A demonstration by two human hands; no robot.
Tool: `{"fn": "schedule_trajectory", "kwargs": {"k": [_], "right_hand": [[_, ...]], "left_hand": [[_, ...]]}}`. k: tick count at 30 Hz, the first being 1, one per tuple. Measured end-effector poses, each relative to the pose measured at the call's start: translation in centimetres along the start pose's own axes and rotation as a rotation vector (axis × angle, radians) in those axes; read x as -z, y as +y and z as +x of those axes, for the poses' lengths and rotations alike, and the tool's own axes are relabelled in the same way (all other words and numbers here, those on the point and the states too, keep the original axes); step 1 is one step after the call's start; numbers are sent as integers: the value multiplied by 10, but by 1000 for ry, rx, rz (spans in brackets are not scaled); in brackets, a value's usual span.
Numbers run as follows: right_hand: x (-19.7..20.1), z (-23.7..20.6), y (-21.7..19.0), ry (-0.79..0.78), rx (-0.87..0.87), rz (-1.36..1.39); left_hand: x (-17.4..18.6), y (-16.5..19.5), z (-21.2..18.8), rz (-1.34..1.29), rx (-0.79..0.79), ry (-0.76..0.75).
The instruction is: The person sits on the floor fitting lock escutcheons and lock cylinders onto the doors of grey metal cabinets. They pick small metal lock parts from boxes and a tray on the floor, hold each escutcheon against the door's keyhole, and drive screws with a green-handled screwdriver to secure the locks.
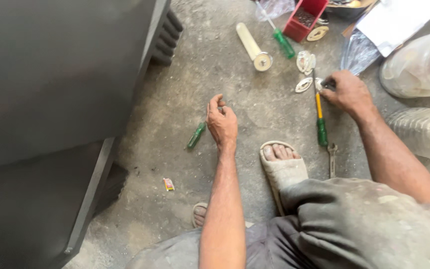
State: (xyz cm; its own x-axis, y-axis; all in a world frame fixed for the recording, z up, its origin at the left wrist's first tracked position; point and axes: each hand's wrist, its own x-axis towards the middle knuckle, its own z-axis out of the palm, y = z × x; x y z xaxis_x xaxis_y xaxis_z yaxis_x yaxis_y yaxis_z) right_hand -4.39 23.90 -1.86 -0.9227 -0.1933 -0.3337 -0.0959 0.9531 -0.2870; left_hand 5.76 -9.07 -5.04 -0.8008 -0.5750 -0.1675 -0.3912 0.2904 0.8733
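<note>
His left hand [222, 122] is curled nearly closed just beside a green-handled screwdriver [195, 135] on the concrete floor [185, 99]; whether it holds anything is unclear. His right hand [347, 92] pinches a small metal piece [319, 83] near the oval plates [304, 84], above a yellow-and-green screwdriver [320, 119].

Grey concrete floor [200, 74], dusty, speckled. Dark grey metal cabinet [51, 74]. Small screwdriver [195, 135] with translucent green handle by left hand [222, 122]. Long screwdriver [319, 117] with yellow shaft sleeve and green handle by right hand [347, 92]. Another green-handled screwdriver [283, 42]. Red plastic bin [304, 20]. Cream cylinder [253, 46]. Silvery-white oval plates [304, 62]. Beige sandal [283, 169]. Grey trousers [364, 224], pale paint flecks.
</note>
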Motion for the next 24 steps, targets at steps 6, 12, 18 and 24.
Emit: {"fn": "schedule_trajectory", "kwargs": {"k": [6, 12, 18, 24], "right_hand": [[3, 14, -11, -188, -169, -122], [5, 14, -24, -167, -145, -170], [21, -10, -9, -177, -420, 678], [15, -31, -28, -168, -306, 1280]], "left_hand": [[-46, 42, -2, -41, -107, -234], [-79, 62, -19, -69, -68, -500], [-96, 43, -27, -283, 94, -652], [-104, 41, -34, -650, 260, -818]]}}
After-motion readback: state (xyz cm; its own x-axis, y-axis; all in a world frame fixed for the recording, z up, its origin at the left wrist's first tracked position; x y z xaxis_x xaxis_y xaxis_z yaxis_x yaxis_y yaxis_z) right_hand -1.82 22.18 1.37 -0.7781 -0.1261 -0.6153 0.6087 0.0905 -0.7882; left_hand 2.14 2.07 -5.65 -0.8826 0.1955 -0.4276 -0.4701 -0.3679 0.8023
